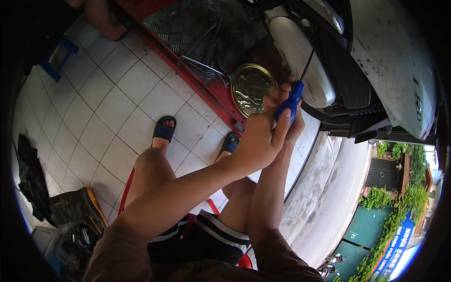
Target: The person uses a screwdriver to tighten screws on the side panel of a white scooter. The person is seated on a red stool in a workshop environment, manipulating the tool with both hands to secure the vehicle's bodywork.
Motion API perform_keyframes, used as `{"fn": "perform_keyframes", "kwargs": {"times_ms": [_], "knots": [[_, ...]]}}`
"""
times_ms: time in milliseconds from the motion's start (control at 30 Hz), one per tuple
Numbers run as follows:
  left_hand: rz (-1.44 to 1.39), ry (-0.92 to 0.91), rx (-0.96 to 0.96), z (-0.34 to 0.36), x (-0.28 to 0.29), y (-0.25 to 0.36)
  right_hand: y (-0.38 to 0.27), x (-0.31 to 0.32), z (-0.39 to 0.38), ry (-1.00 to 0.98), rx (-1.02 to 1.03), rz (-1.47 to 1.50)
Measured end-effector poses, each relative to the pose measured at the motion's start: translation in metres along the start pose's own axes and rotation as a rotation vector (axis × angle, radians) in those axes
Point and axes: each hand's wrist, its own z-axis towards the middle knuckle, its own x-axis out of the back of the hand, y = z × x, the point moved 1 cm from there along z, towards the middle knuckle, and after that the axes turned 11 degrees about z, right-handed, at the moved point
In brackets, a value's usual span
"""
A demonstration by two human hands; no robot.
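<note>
Both my hands are together on a screwdriver (290, 102) with a blue handle and a thin dark shaft pointing up and away. My left hand (257, 138) is closed, its thumb pressed along the handle. Partly hidden behind it, my right hand (298, 123) has its fingers curled about the same handle. The shaft lies across my view of a motorbike's pale elongated cover (300, 61); whether its tip touches anything cannot be made out. Left of the hands, a round gold-rimmed tray (233, 89) holds small shiny pieces in what looks like liquid.
A red-edged work platform (188, 84) bears a wrench (206, 66) and other tools. The motorbike's grey body panel (394, 61) fills the upper right. On the tiled floor are a blue stool (58, 58), a boot (77, 207) and black cloth (30, 174). Another person's arm (101, 21) shows upper left.
</note>
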Motion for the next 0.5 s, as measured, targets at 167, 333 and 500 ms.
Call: {"fn": "perform_keyframes", "kwargs": {"times_ms": [167, 333, 500], "knots": [[-0.078, -0.022, 0.01, 0.001, 0.009, 0.013, 0.004, -0.006, 0.008, -0.131, -0.071, 0.301], [0.458, 0.158, -0.4, 0.012, 0.032, 0.019, 0.0, -0.019, 0.013, -0.056, -0.078, 0.237], [0.683, 0.242, -0.495, 0.015, 0.037, 0.018, 0.004, -0.023, 0.016, -0.012, -0.069, 0.221]]}}
